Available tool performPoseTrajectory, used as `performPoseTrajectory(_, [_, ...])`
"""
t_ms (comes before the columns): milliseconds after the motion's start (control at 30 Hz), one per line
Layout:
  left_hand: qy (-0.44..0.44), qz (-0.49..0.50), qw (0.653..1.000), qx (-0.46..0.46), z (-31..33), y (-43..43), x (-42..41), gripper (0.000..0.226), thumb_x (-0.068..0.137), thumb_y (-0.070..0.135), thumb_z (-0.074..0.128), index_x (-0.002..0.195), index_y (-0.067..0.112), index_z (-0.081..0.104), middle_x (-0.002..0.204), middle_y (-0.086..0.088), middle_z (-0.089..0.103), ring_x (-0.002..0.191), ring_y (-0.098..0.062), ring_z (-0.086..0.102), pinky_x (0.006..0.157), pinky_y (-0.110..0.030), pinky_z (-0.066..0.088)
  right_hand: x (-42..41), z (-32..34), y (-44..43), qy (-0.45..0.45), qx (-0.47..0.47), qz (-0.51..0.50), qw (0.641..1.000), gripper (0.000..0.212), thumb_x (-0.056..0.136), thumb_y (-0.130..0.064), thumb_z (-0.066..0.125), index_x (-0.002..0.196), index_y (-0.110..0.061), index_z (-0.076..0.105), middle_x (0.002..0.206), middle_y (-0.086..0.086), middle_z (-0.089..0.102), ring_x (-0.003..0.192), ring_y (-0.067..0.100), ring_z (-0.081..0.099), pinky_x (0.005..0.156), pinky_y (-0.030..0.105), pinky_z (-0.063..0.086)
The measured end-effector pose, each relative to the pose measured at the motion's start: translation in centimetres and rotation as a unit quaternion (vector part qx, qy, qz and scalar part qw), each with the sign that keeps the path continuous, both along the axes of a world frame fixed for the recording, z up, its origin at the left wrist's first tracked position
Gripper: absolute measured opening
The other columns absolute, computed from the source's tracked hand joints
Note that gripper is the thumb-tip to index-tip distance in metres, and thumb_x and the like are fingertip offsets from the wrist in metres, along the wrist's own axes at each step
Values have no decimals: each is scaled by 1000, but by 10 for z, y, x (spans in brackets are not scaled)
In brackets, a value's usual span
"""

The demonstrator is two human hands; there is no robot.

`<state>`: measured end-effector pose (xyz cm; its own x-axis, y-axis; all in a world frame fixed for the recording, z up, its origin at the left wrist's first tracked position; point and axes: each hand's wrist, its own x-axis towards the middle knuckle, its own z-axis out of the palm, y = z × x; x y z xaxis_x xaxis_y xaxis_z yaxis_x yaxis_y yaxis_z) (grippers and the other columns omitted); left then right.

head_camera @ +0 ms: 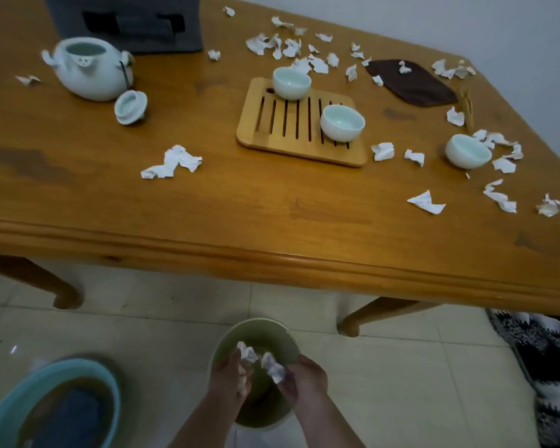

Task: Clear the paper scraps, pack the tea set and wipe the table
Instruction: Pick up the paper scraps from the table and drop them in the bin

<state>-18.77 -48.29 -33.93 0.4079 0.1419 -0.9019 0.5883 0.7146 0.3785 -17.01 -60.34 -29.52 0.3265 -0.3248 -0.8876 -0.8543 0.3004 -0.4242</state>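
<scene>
Below the desk's near edge, over the tiled floor, both hands hang above a green bin (263, 331). The left hand (230, 378) has its fingers curled round a crumpled paper scrap (247, 352), and the right hand (304, 379) pinches a second scrap (274, 367) just beside it. On the desk (240, 195) many more loose scraps (172, 161) lie scattered, thickest toward the far right. A bamboo tray (304, 140) carries two cups (291, 83), while a third cup (467, 151) stands on the desk to the right among scraps. The open teapot (88, 69) sits far left with its lid (130, 107) beside it, in front of a grey case (126, 21). A brown cloth (411, 82) lies at the far right. A blue basin (46, 371) stands on the floor at the lower left.
</scene>
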Motion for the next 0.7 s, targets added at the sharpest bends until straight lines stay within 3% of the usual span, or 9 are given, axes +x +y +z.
performPoseTrajectory(67, [-4,11,999,-42,-10,-5,3,21,94,22,60,99,2,61,83,-18,69,68,-28,67,58,-32,54,1,-8,-5,4,30,-8,1000,18,90,-3,55,106,-5,62,98,21,66,90,33,64,54,32,52])
performPoseTrajectory(100, [2,11,998,-62,-12,-6,4,28,91,27,64,105,2,62,98,-20,68,83,-33,66,70,-37,54,1,-4,-7,5,38,-11,999,13,92,-6,55,104,-5,61,99,20,64,92,34,62,58,35,52])
performPoseTrajectory(200, [21,9,995,-100,-5,-5,3,28,91,31,62,104,6,61,105,-17,62,80,-29,66,70,-35,55,1,4,-14,18,43,-7,999,5,95,-11,54,94,-8,57,91,14,62,98,32,58,70,41,53])
performPoseTrajectory(233, [18,-2,995,-95,-1,-5,1,26,94,27,56,112,9,60,112,-14,62,85,-26,67,77,-36,55,0,6,-16,23,42,-1,999,6,95,-12,54,97,-7,58,92,13,63,100,31,58,75,41,52])
performPoseTrajectory(300, [28,-31,997,-59,11,-4,-2,36,98,24,47,133,17,48,133,-11,54,114,-28,56,101,-44,39,-2,13,-16,26,49,11,998,13,95,-12,53,104,-5,60,97,13,65,102,30,59,83,41,49])
performPoseTrajectory(333, [41,-32,998,-47,16,-3,-3,36,100,27,44,135,19,45,136,-11,51,121,-30,50,105,-46,32,-3,17,-16,25,51,14,998,15,95,-12,53,106,-4,60,100,14,65,103,30,58,85,40,47])
performPoseTrajectory(467, [59,-24,997,-43,53,-3,-2,36,99,37,46,131,21,47,131,-12,53,120,-31,51,106,-46,29,-1,41,-9,21,38,36,998,21,94,-14,55,111,-5,60,106,14,64,99,28,58,86,41,44])
performPoseTrajectory(567, [62,-26,997,-45,91,-6,-3,33,98,38,47,124,18,49,123,-10,54,123,-31,49,107,-44,29,0,75,1,11,50,61,997,13,94,-14,55,104,-8,61,101,11,66,92,24,59,86,38,40])
performPoseTrajectory(700, [37,-56,995,-67,150,-3,-5,24,97,32,49,102,11,60,105,-9,63,108,-29,54,95,-39,35,4,137,20,11,64,118,991,12,94,-15,55,92,-10,65,92,10,70,87,23,62,79,34,46])
